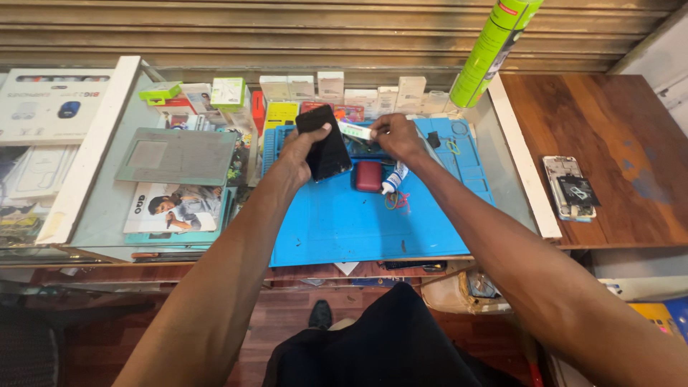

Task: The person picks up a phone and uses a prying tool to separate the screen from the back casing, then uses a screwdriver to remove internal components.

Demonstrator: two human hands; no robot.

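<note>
My left hand (299, 152) grips a black phone (326, 143), tilted, above the far left part of a blue work mat (337, 229). My right hand (398, 136) pinches the end of a small white tube (356, 130) just right of the phone's top. Below the hands a dark red case (368, 176) and a white and blue tube (393, 179) lie on the mat. Tangled thin wires (396, 201) lie beside them.
A row of small boxes (344, 89) lines the mat's far edge. A grey pad (175, 156) and printed cards (172, 208) rest on the glass counter at left. An opened phone (570, 188) lies on the wooden table at right. A green cylinder (494, 46) hangs above.
</note>
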